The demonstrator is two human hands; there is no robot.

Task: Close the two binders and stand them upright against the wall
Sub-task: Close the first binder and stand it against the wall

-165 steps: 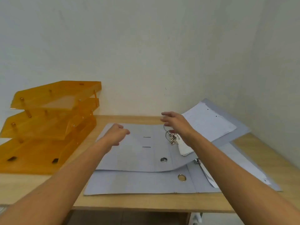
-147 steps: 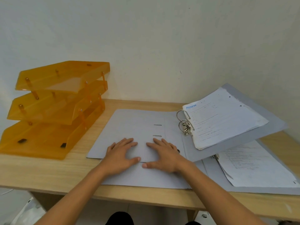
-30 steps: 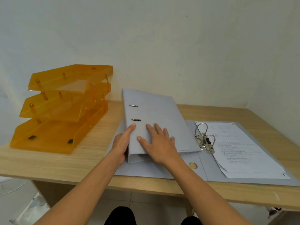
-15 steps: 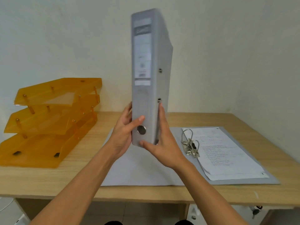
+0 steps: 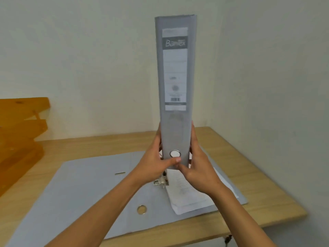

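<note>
A closed grey binder (image 5: 175, 82) is held upright in the air above the desk, its labelled spine facing me. My left hand (image 5: 153, 164) grips its lower left side, thumb across the spine below the metal finger hole. My right hand (image 5: 199, 168) grips the lower right side. Under them a second grey binder (image 5: 85, 193) lies open flat on the wooden desk (image 5: 267, 196), its ring mechanism (image 5: 161, 181) partly hidden by my hands, with a stack of papers (image 5: 188, 195) on its right half.
An orange stacked letter tray (image 5: 19, 132) stands at the left edge of the desk. White walls (image 5: 89, 68) meet in a corner behind the desk at the right. The desk's right and front edges are near the open binder.
The closed binder, lifted upright half a second ago, now sits further right in view with its spine square to me. Earlier it lay closed on top of the open binder.
</note>
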